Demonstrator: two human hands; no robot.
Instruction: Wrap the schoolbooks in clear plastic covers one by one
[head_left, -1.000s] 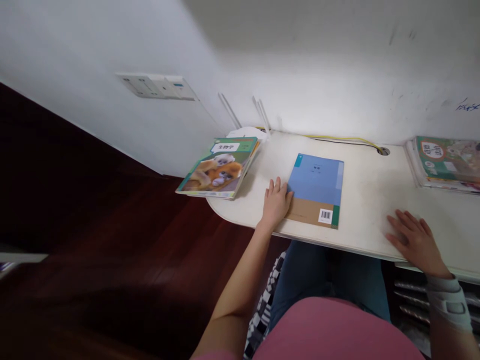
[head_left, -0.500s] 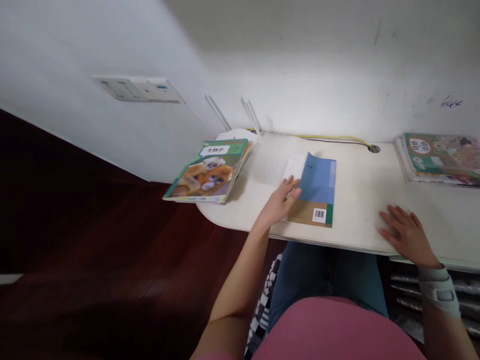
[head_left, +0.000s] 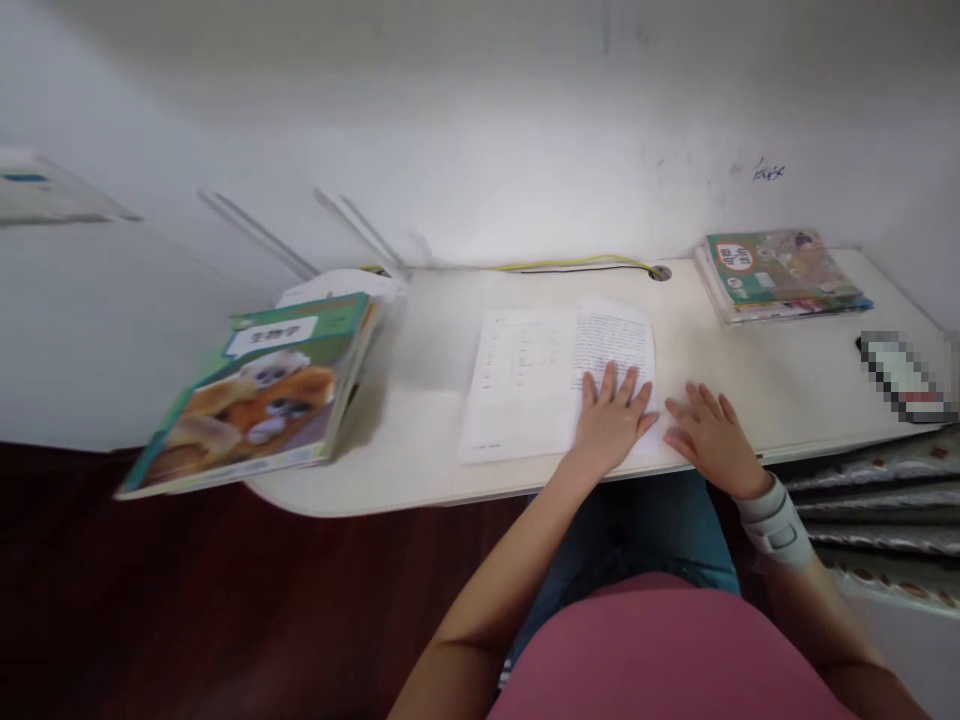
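Observation:
An open book (head_left: 521, 385) lies on the white desk (head_left: 420, 455), printed pages facing up. My left hand (head_left: 611, 420) rests on its right-hand page, fingers spread and holding nothing. Just right of the book, my right hand (head_left: 712, 435) is over the desk near its front edge, fingers apart, with nothing in it; a pale grey band circles that wrist. On the left end of the desk is a stack of books (head_left: 262, 395), topped by one with orange monkeys on its cover.
Another pile of books (head_left: 780, 270) is at the back right. Nearer the right end lies a pixelated device (head_left: 904, 375). A yellow cable (head_left: 570, 262) runs along the wall to a round hole (head_left: 660, 273). Antennas (head_left: 364, 235) rise behind the left stack.
The book's blue back cover was showing; now inner pages lie open. My left hand has moved onto the right page, and my right hand is closer to the book. The view has shifted right.

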